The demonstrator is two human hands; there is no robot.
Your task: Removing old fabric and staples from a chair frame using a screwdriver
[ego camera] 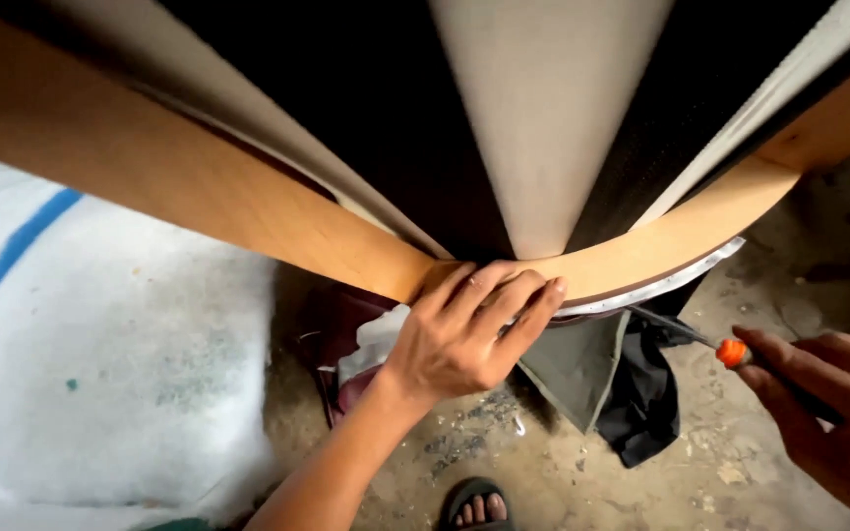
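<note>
A long tan wooden rail (248, 202) curves across the view, with beige and black fabric panels (543, 118) rising behind it. My left hand (469, 329) lies flat on the rail's lower edge at its middle, fingers pressed over the wood. My right hand (828, 398) is at the right edge, gripping a screwdriver (730, 351) with an orange collar and dark handle. Its thin shaft points up-left toward a white strip (661, 283) under the rail. Loose grey-green and black fabric (602, 369) hangs below the rail between my hands.
White padding with blue stripes (100, 344) covers the floor on the left. A dirty concrete floor (720, 472) lies below, with a sandalled foot (479, 506) at the bottom edge. A dark red piece and a white scrap (371, 344) sit beside my left wrist.
</note>
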